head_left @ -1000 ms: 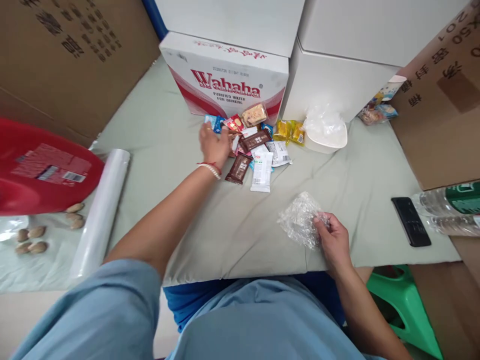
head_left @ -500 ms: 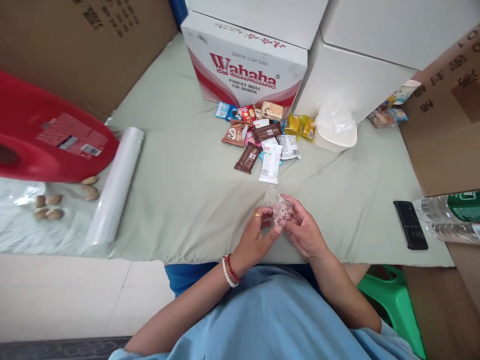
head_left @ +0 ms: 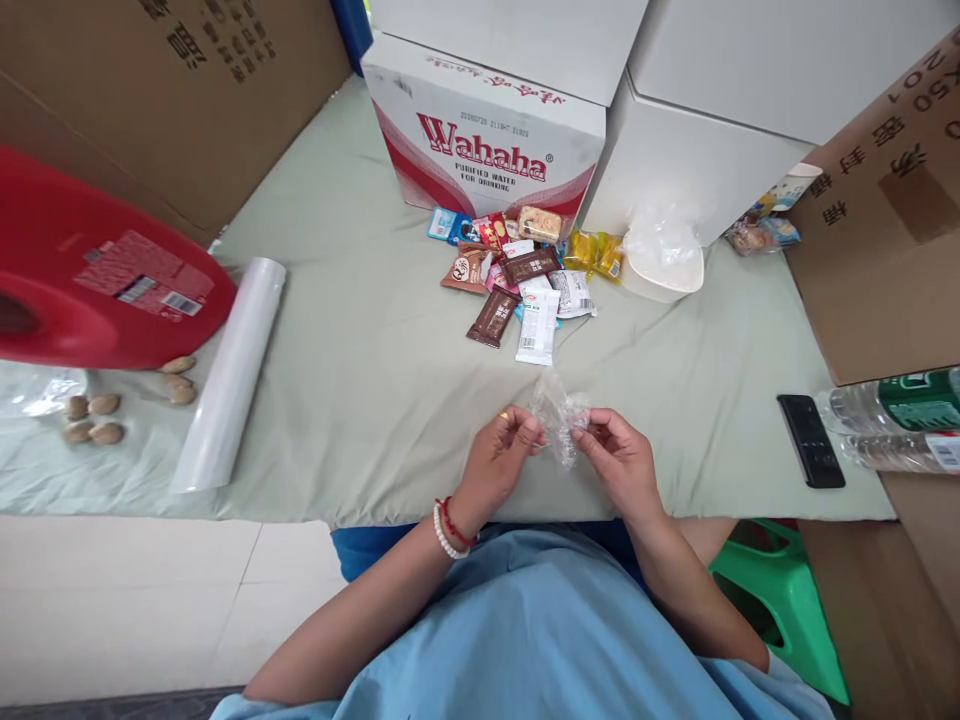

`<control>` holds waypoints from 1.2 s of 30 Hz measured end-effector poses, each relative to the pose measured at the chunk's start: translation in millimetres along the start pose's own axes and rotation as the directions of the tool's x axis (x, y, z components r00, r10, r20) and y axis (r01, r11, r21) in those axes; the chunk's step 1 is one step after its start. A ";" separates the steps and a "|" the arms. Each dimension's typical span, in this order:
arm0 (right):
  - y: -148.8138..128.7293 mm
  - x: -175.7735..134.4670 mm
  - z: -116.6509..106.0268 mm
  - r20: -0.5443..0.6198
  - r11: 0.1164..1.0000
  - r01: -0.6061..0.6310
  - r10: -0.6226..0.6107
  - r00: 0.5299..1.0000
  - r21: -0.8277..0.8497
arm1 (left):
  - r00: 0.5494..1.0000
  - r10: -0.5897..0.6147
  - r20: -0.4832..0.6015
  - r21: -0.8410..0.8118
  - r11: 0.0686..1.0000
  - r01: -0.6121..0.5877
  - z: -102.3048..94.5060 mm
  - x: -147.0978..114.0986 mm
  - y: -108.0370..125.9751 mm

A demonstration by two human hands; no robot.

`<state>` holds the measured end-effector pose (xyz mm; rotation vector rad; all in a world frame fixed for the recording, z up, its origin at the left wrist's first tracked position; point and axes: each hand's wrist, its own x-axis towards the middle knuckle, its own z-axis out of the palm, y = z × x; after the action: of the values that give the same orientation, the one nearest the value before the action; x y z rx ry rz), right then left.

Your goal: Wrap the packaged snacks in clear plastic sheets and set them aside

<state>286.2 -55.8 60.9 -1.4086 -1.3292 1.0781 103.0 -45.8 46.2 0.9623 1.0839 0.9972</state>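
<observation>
A crumpled clear plastic bag [head_left: 559, 420] hangs between my two hands, above the cloth near the table's front edge. My left hand [head_left: 499, 455] pinches its left side between thumb and fingers. On the other side, my right hand [head_left: 619, 455] is closed on the bag's right part in the same way. Just beyond the bag lies a pile of wrapped snacks, among them a white packet [head_left: 537, 328], a brown packet [head_left: 493, 317] and an orange-brown packet [head_left: 467, 268].
A white bowl [head_left: 664, 275] with clear plastic in it stands right of the snacks, before a Wahaha carton [head_left: 487, 150] and white boxes. At left are a plastic roll [head_left: 231, 375], a red jug [head_left: 112, 260] and several walnuts [head_left: 105, 433]. A phone [head_left: 810, 440] and bottles [head_left: 892, 405] lie at right.
My hands have moved apart, and the bag that was bunched between them is now spread out. The view has shifted slightly.
</observation>
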 end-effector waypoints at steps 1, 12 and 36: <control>-3.0 -2.4 0.8 0.022 0.990 0.096 -0.095 0.995 -0.100 | 0.999 -0.006 0.039 -0.046 0.999 0.008 3.0 -1.2 1.4; -9.0 -7.0 -1.5 0.054 0.971 0.181 -0.174 0.983 -0.155 | 0.992 -0.011 0.124 -0.096 0.995 0.023 9.2 -9.6 15.1; 0.8 -3.2 -1.9 0.088 0.980 -0.183 0.176 0.980 0.079 | 0.998 -0.036 0.054 -0.075 0.996 0.040 -1.0 -3.2 8.3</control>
<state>288.1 -59.1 60.6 -1.4541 -1.2133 1.3095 100.2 -46.6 54.7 0.8987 1.0100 0.9704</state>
